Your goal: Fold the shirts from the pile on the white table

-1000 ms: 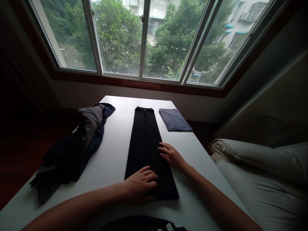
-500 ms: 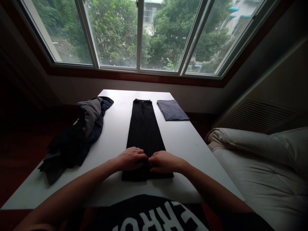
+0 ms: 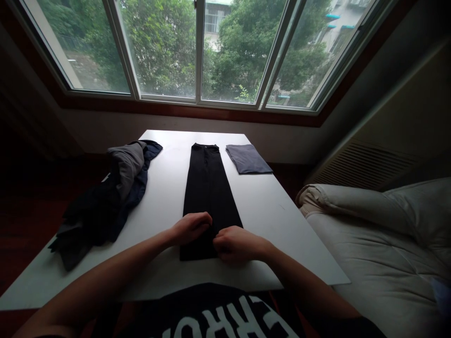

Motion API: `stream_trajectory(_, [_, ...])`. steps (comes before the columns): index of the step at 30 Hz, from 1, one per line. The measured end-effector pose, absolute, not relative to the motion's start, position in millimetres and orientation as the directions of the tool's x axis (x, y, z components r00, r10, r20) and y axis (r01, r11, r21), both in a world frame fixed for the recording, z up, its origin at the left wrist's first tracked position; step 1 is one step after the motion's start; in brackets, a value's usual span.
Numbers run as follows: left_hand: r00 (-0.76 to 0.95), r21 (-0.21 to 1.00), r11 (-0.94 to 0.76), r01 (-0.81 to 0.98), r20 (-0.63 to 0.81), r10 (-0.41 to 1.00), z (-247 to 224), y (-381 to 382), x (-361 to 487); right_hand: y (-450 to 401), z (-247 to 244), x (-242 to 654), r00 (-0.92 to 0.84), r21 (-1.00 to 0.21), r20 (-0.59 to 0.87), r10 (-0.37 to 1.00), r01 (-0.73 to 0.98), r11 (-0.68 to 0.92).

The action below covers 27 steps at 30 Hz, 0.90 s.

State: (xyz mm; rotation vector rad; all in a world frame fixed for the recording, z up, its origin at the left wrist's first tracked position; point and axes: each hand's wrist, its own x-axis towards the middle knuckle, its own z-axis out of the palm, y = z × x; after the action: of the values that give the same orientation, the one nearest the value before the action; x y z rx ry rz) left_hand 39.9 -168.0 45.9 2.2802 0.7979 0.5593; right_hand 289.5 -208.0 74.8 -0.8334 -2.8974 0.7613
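Black trousers (image 3: 207,188) lie lengthwise on the white table (image 3: 165,188), legs side by side, waistband toward the window and hems toward me. My left hand (image 3: 192,227) is over the lower left leg, its fingers curled; whether cloth is between them is hidden. Lower and to its right, my right hand (image 3: 237,244) is closed at the lower right leg and hides that hem. The two hands are close together but apart. Beyond the trousers on the right sits a flat, folded grey-blue garment (image 3: 249,158).
A loose heap of dark and grey clothes (image 3: 105,202) lies along the table's left side, partly over the edge. To the right stands a pale padded sofa (image 3: 362,239). A wide window (image 3: 199,61) fills the wall behind the table.
My right hand has come down toward the hem, and the right hem corner is now covered. My left hand has risen slightly, its fingers more curled. The view has shifted a little.
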Motion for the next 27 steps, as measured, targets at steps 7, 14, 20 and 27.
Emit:
stream_trajectory(7, [0.620, 0.758, -0.533, 0.376, 0.222, 0.753, 53, -180, 52, -198, 70, 294, -0.880, -0.589, -0.032, 0.473, 0.399, 0.702])
stream_trajectory(14, [0.711, 0.655, -0.623, 0.429, 0.180, 0.679, 43, -176, 54, -194, 73, 300, -0.843, -0.680, -0.047, 0.536, 0.420, 0.601])
stream_trajectory(20, [0.657, 0.495, -0.665, 0.559, 0.224, 0.720, 29, -165, 54, -198, 76, 295, -0.756, -0.696, -0.048, 0.653, 0.495, 0.521])
stream_trajectory(27, [0.697, 0.386, -0.714, 0.584, 0.213, 0.685, 16, -157, 50, -200, 69, 289, -0.735, -0.703, 0.030, 0.677, 0.466, 0.537])
